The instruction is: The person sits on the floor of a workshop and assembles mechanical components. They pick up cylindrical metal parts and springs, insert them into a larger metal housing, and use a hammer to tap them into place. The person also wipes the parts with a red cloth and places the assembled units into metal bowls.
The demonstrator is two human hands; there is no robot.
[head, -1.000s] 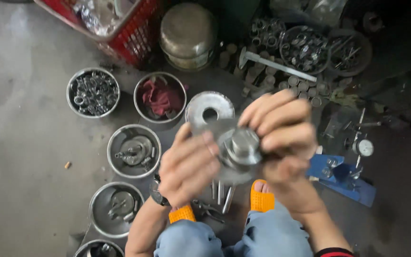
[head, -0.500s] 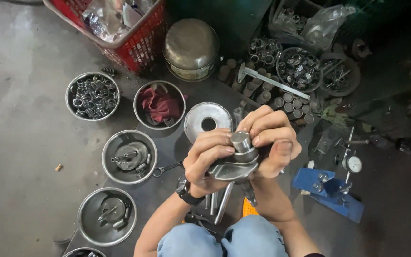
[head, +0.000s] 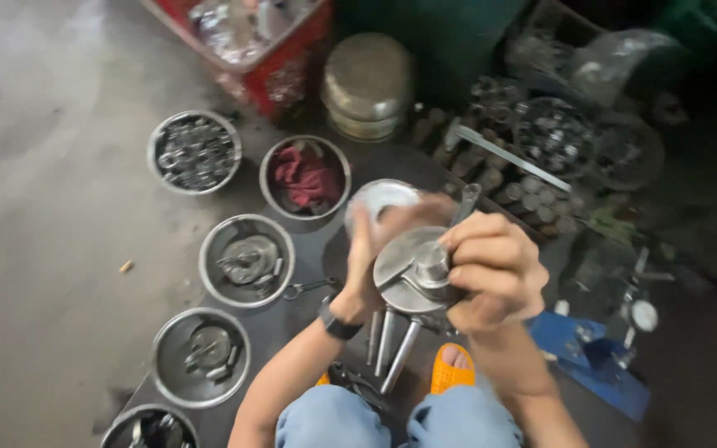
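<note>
I hold a round metal disc part [head: 408, 270] with a thick hub in its middle, over my knees. My right hand [head: 491, 270] is closed around the hub and the disc's right edge. My left hand [head: 375, 257], blurred, grips the disc's left rim; a dark watch sits on that wrist. Several steel rods [head: 387, 340] lie on the floor just below the disc. A shiny metal ring plate [head: 379, 199] lies behind my left hand.
Steel bowls stand to the left: one with small rings [head: 195, 152], one with a red rag [head: 304, 177], two with metal parts [head: 246, 260] [head: 201, 355]. A red crate [head: 251, 41], a metal pot [head: 367, 83], a blue tool [head: 595, 353] and loose parts surround me.
The view has shifted right and closer. My left hand has slid round the disc's left rim and is blurred with motion; my right hand stays closed on the hub.
</note>
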